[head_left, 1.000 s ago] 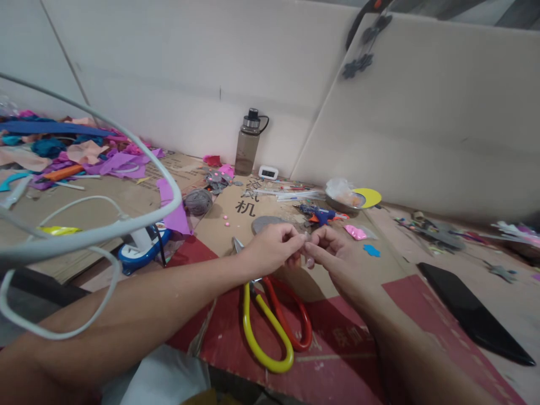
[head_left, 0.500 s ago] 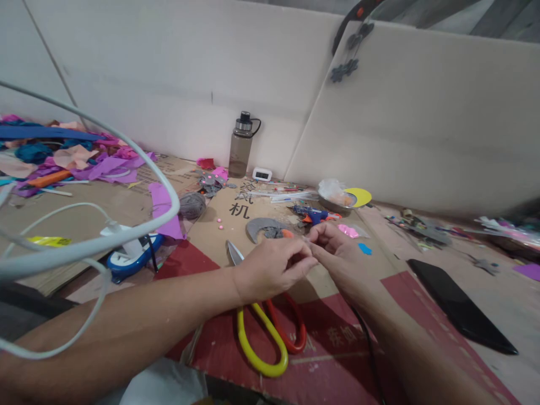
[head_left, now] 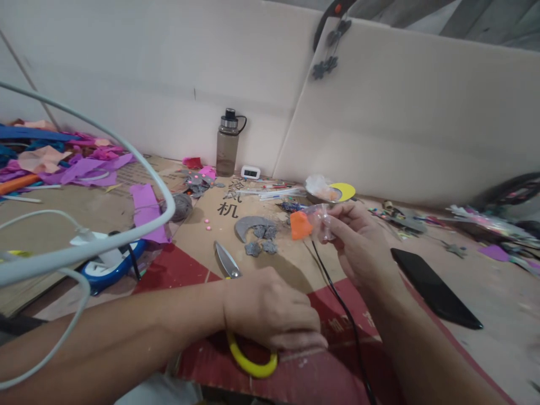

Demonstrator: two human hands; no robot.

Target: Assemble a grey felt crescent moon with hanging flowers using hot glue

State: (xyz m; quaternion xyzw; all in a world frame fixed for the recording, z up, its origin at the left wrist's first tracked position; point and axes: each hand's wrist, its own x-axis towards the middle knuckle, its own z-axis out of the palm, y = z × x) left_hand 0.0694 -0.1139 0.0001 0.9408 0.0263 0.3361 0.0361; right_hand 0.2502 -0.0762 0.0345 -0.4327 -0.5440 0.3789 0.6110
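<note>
Pinched in the fingers of my right hand (head_left: 354, 236) is a clear plastic bag (head_left: 324, 222) with an orange piece (head_left: 300, 225) at its left end. My left hand (head_left: 274, 312) is lower, over the scissors (head_left: 253, 365) with yellow and red handles; its fingers are curled down, and what they hold, if anything, is hidden. Beyond the scissors' blades lie a grey crescent (head_left: 244, 228) and several small grey star-like pieces (head_left: 253, 248). A black cable (head_left: 337, 295) runs beneath my right hand.
A bottle (head_left: 228, 147) and small white clock (head_left: 250, 172) stand by the wall. Behind my right hand is a bowl (head_left: 314, 198). A black phone (head_left: 434, 287) lies right; a blue-white power strip (head_left: 112, 270) lies left. A white cable (head_left: 122, 140) arcs across the left.
My hands have parted. The left has moved down over the scissors' handles. The right has lifted the bag with the orange piece, uncovering the grey pieces. The view has shifted slightly right.
</note>
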